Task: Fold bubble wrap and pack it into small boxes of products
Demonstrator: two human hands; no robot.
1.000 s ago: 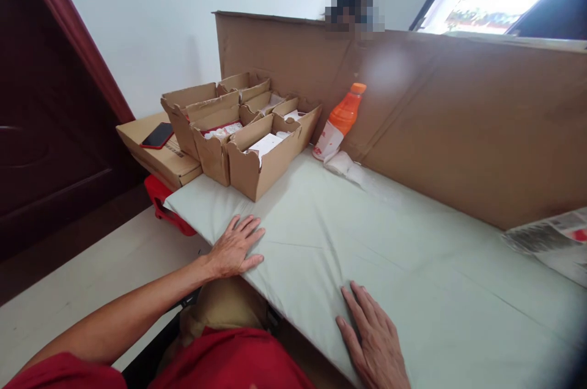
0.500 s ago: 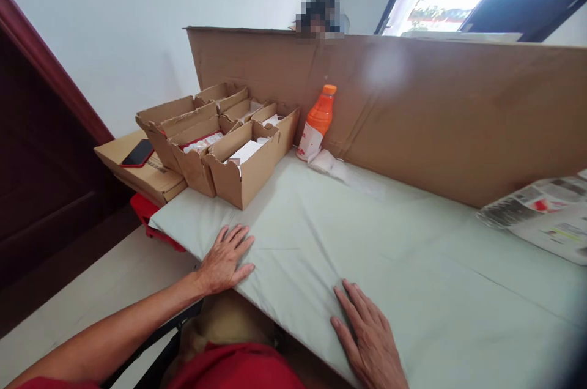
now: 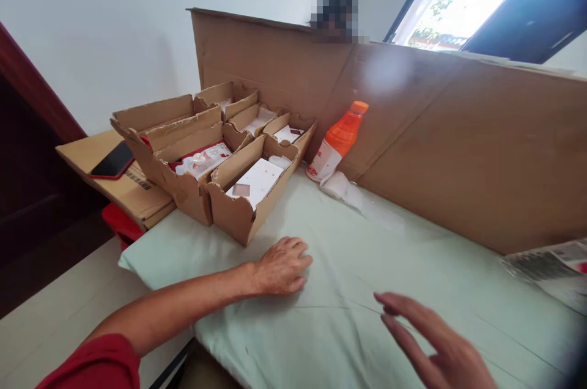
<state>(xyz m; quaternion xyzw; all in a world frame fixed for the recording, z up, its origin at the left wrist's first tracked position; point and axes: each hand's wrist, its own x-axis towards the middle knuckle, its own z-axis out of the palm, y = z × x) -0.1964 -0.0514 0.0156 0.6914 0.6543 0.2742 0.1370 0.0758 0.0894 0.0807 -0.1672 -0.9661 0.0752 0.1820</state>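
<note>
Left hand [image 3: 284,268] has moved further over the table [image 3: 339,340], fingers curled, whether on anything I cannot tell; right hand [image 3: 444,349], no longer flat, spreads a seemingly bare grip; nearest box [image 3: 228,213] stands apart from both, apparently unhandled

Room runs rightward over the table [image 3: 413,260]; boxes [image 3: 233,218] block the left, bottle [image 3: 342,137] and cardboard panel [image 3: 440,138] the back.
</note>
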